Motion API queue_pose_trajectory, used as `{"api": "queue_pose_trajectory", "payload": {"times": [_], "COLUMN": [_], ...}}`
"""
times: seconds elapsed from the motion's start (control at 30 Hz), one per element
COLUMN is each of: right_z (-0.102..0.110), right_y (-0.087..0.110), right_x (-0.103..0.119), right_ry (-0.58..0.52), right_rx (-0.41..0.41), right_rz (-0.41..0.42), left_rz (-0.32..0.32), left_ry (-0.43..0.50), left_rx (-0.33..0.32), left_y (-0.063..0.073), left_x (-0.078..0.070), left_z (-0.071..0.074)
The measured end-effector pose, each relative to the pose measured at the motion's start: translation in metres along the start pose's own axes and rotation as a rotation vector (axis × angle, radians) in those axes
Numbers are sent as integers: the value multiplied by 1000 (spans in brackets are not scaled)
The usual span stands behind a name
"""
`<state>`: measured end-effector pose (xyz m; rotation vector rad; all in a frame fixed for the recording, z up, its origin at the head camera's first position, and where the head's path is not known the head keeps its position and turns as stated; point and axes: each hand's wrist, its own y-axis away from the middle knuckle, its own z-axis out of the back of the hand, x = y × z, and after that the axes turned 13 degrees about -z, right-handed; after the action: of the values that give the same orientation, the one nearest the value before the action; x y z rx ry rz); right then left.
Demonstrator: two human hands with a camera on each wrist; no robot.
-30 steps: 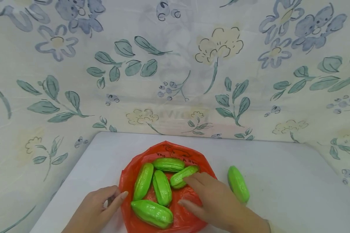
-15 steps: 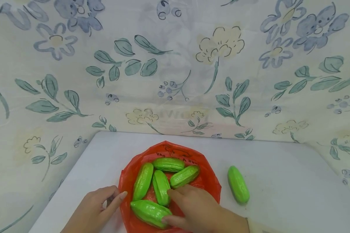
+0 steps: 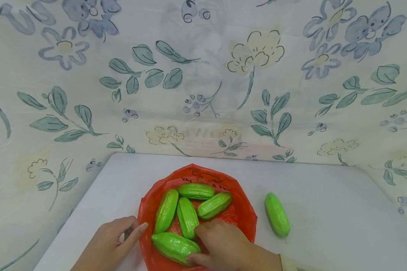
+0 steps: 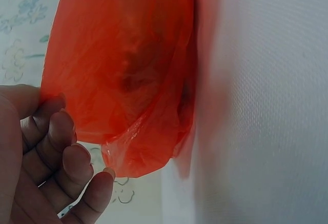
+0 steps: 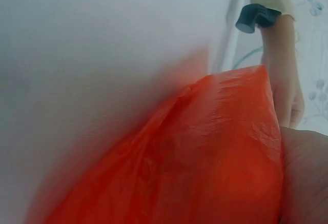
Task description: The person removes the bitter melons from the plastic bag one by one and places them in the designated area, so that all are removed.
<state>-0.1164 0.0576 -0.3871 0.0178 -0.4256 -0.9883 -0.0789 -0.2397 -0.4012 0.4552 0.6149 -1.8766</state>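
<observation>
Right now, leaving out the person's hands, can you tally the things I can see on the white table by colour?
Green: 6 gourd-like pieces (5 inside the bag, 1 outside)
Red: 1 plastic bag
Total: 7

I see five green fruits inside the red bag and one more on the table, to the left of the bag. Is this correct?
Not left: the head view shows the lone green fruit on the white table to the right of the red bag.

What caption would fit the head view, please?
Left hand at a red bag, right hand inside among five green fruits, a sixth outside.
</observation>
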Motion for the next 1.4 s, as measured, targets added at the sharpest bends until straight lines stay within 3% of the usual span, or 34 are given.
{"api": "queue_pose_trajectory", "payload": {"times": [0.17,0.43,0.6,1.0,1.23,1.4], "right_z": [-2,-6,-8,-10,-7,-5], "right_y": [1,0,1,1,2,4], "right_x": [-1,-1,-2,-4,-4,-5], "right_ry": [-16,-34,-45,-61,-92,-101], "right_rx": [0,57,51,50,107,82], "right_rz": [46,99,122,126,56,72], "left_rz": [32,-25,-40,-11,-32,-36], "left_ry": [-4,-11,-12,-8,-21,-21], "left_rx": [18,-15,-21,-3,-29,-37], "left_y": [0,1,0,1,1,1], "left_x": [-1,0,1,-1,-2,-2], "left_z": [1,-1,-1,0,0,0]}}
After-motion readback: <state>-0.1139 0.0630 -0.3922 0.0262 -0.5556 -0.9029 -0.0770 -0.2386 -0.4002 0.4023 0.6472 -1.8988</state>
